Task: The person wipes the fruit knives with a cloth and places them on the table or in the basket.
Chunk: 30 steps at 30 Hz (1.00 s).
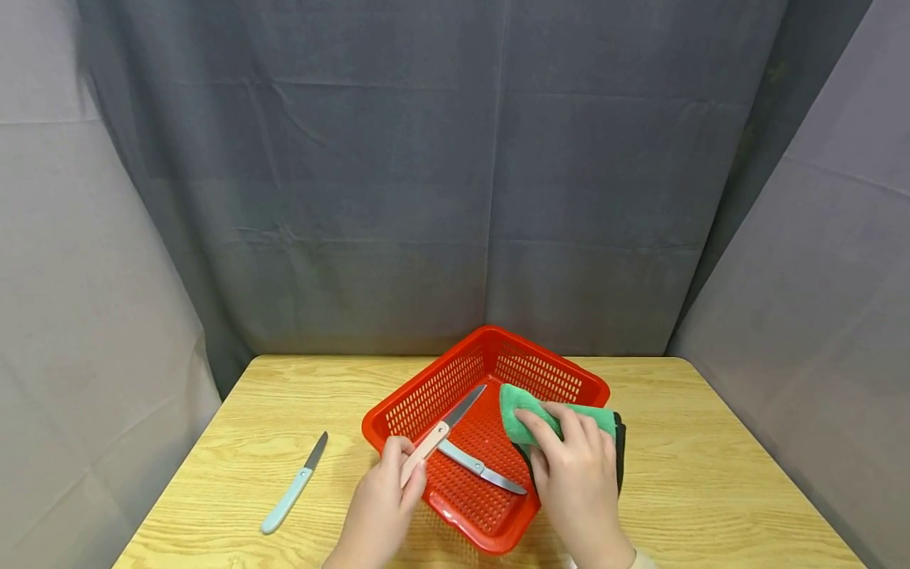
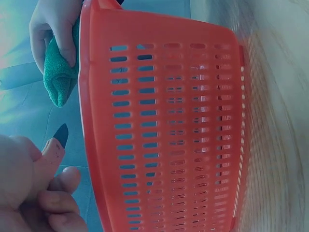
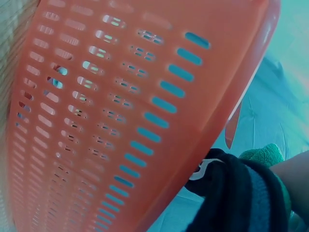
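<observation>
In the head view my left hand (image 1: 385, 498) grips the pale pink handle of a paring knife (image 1: 430, 444), its blade angled up and away over a red plastic basket (image 1: 486, 545). My right hand (image 1: 579, 466) holds a folded green cloth (image 1: 517, 411) with dark edging above the basket's right side. Inside the basket lies a light blue-handled knife (image 1: 462, 456), blade toward the right. The left wrist view shows the held knife's blade tip (image 2: 61, 135) apart from the cloth (image 2: 60, 82). Dark cloth edging (image 3: 241, 193) hangs near the basket rim in the right wrist view.
Another light blue-handled knife (image 1: 290, 498) lies on the wooden table (image 1: 235, 442), left of the basket, its blade pointing away. Slotted walls ring the basket. Behind the table hangs a dark grey curtain (image 1: 370, 197), with paler cloth on both sides.
</observation>
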Each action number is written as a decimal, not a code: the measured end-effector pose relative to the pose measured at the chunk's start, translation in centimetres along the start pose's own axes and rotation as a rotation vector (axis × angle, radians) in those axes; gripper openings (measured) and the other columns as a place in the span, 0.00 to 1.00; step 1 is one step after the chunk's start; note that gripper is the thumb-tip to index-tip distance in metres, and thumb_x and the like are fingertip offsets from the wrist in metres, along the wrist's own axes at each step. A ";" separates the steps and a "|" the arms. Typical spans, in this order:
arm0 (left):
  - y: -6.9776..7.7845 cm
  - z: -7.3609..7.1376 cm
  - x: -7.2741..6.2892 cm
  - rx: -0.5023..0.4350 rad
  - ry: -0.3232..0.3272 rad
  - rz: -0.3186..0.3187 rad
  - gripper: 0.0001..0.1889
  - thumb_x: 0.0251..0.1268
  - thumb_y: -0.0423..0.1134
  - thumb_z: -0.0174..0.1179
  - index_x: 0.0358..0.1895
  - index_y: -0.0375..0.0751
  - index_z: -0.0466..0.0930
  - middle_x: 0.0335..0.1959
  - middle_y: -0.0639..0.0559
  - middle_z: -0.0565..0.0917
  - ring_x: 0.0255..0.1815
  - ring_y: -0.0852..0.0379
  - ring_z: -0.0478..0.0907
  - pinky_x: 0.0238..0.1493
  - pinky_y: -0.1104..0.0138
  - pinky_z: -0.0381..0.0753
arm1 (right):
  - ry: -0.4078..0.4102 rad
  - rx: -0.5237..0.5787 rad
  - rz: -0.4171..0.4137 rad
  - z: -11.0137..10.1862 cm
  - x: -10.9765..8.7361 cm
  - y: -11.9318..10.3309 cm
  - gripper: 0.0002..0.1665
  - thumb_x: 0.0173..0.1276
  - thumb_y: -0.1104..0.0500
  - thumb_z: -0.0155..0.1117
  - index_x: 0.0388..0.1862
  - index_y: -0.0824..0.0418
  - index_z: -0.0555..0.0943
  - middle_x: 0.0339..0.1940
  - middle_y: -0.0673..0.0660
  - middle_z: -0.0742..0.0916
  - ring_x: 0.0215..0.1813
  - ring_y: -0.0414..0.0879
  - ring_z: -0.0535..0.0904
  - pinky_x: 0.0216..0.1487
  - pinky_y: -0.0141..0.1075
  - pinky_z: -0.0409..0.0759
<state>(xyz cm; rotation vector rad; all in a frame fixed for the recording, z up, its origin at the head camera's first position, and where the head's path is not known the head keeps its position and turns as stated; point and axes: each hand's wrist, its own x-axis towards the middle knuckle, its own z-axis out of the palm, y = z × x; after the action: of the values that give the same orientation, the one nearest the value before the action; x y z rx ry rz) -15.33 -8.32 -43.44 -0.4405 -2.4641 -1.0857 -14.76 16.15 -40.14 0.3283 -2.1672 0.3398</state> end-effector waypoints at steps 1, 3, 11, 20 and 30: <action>0.0 0.0 0.0 0.000 -0.001 -0.003 0.09 0.71 0.35 0.61 0.49 0.43 0.72 0.24 0.62 0.74 0.21 0.70 0.62 0.22 0.73 0.66 | -0.001 0.000 -0.003 0.0 0.0 0.0 0.34 0.47 0.73 0.77 0.53 0.48 0.88 0.52 0.60 0.86 0.48 0.60 0.79 0.43 0.56 0.75; -0.1 0.0 0.0 -0.002 0.002 -0.005 0.09 0.71 0.35 0.61 0.48 0.43 0.72 0.26 0.61 0.76 0.21 0.70 0.63 0.23 0.73 0.67 | 0.004 0.003 -0.011 0.1 0.0 -0.1 0.34 0.47 0.73 0.76 0.52 0.48 0.88 0.52 0.60 0.86 0.47 0.60 0.80 0.43 0.55 0.74; -0.3 0.2 0.0 0.007 0.025 -0.052 0.07 0.73 0.36 0.60 0.48 0.44 0.73 0.24 0.62 0.74 0.19 0.70 0.62 0.21 0.73 0.66 | -0.002 0.006 -0.005 0.1 -0.1 -0.1 0.33 0.47 0.72 0.78 0.52 0.47 0.88 0.52 0.59 0.86 0.47 0.59 0.80 0.42 0.55 0.74; -0.3 0.1 0.1 0.018 0.058 -0.104 0.03 0.74 0.37 0.59 0.44 0.44 0.76 0.23 0.63 0.74 0.18 0.70 0.63 0.21 0.73 0.65 | -0.028 0.008 0.014 0.1 -0.2 -0.1 0.31 0.51 0.71 0.75 0.52 0.47 0.87 0.53 0.58 0.86 0.48 0.58 0.79 0.44 0.54 0.73; -0.6 0.3 0.3 0.048 0.069 -0.113 0.02 0.75 0.38 0.59 0.43 0.45 0.79 0.24 0.63 0.77 0.22 0.70 0.69 0.26 0.71 0.71 | -0.026 0.006 0.007 0.2 -0.2 0.0 0.30 0.50 0.71 0.76 0.52 0.47 0.88 0.53 0.58 0.86 0.48 0.58 0.80 0.44 0.54 0.73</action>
<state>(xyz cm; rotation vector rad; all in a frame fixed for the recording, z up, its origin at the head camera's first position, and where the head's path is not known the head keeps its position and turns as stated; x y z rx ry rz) -15.89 -8.43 -43.84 -0.2469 -2.4732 -1.0654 -14.74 16.07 -40.39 0.3307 -2.1933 0.3478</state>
